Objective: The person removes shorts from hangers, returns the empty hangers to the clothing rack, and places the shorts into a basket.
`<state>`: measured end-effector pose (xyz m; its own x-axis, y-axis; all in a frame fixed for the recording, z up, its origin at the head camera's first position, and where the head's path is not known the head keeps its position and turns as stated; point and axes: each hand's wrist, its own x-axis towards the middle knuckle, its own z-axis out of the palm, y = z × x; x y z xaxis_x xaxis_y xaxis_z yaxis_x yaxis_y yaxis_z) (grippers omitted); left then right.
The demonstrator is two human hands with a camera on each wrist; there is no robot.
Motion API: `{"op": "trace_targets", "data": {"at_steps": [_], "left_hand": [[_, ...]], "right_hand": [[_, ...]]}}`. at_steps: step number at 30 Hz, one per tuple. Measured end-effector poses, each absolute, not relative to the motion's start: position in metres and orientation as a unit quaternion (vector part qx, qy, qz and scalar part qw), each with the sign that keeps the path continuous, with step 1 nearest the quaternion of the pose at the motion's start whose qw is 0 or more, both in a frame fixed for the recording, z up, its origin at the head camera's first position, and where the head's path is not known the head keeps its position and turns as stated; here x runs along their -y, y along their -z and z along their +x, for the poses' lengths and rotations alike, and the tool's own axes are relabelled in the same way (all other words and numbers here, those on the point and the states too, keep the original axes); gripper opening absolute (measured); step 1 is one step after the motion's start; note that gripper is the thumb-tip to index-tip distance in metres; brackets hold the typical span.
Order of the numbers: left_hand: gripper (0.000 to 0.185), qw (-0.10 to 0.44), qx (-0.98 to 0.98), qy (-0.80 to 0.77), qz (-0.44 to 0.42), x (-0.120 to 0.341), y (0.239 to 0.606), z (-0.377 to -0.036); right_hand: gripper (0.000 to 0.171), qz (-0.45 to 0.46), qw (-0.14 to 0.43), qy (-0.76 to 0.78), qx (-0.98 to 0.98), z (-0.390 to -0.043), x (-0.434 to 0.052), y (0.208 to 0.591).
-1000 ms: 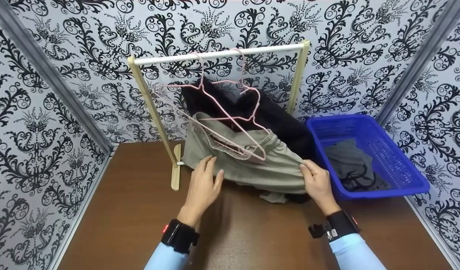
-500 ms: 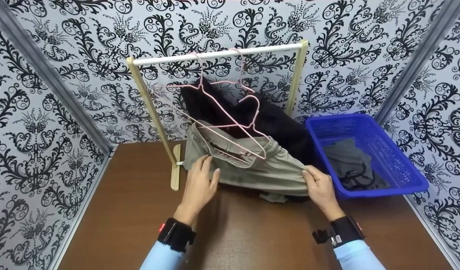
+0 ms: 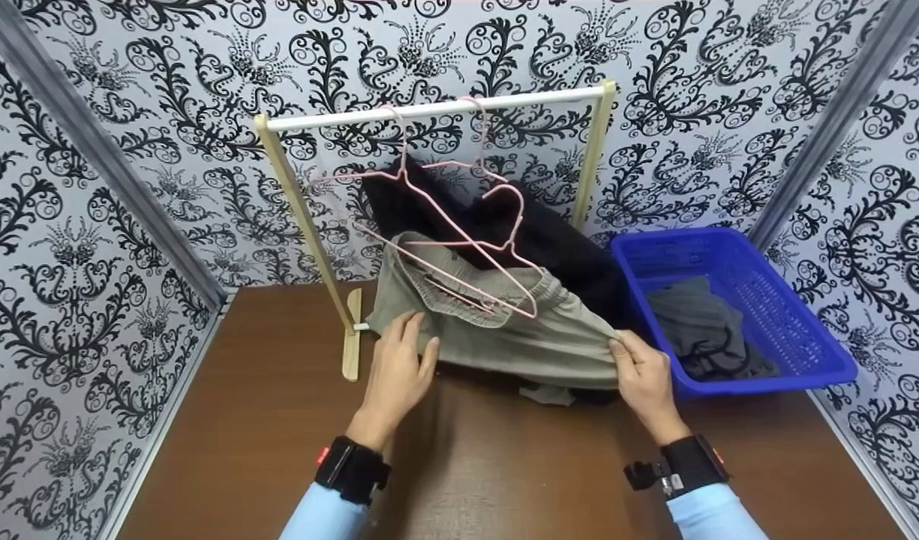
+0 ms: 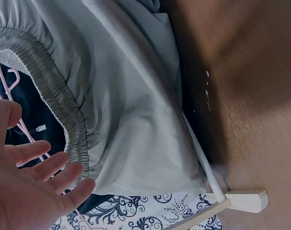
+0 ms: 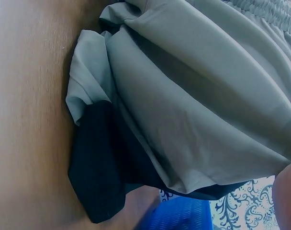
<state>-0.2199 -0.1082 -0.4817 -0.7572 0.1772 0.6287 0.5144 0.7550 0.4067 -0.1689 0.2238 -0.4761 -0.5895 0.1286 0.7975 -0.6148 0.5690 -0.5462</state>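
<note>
Head view: grey-green shorts [image 3: 504,330] on a pink hanger [image 3: 459,247], draped on the brown worktop [image 3: 279,420] at centre, under the wooden rack [image 3: 429,112]. Left hand [image 3: 395,375] at 7 o'clock of the shorts, fingers straight, resting on the fabric's left edge. Right hand [image 3: 639,375] at 4 o'clock, pinching the shorts' right corner. Black garment [image 3: 564,247] behind the shorts. Blue basket [image 3: 737,315] at 3 o'clock, grey cloth [image 3: 699,322] inside.

Left wrist view: left hand [image 4: 30,187] relaxed, fingers spread, just beside the elastic waistband [image 4: 64,115]; touching or not, cannot tell. Rack foot [image 4: 246,199] at 5 o'clock.

Right wrist view: shorts [image 5: 193,110] fill the frame, black garment [image 5: 102,167] underneath at 7 o'clock; right hand barely visible, grip cannot be told here.
</note>
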Motion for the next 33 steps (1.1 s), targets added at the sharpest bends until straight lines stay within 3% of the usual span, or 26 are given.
{"op": "trace_targets", "data": {"at_steps": [13, 20, 33], "left_hand": [[0.042, 0.291, 0.889, 0.297, -0.190, 0.107, 0.481, -0.222], [0.042, 0.292, 0.891, 0.292, -0.187, 0.110, 0.481, -0.225], [0.045, 0.281, 0.896, 0.298, -0.173, 0.122, 0.479, -0.236]], "right_hand": [[0.017, 0.149, 0.392, -0.457, 0.785, -0.160, -0.233, 0.488], [0.020, 0.134, 0.363, -0.461, 0.799, -0.170, -0.253, 0.529], [0.018, 0.118, 0.306, -0.478, 0.815, -0.140, -0.240, 0.503]]}}
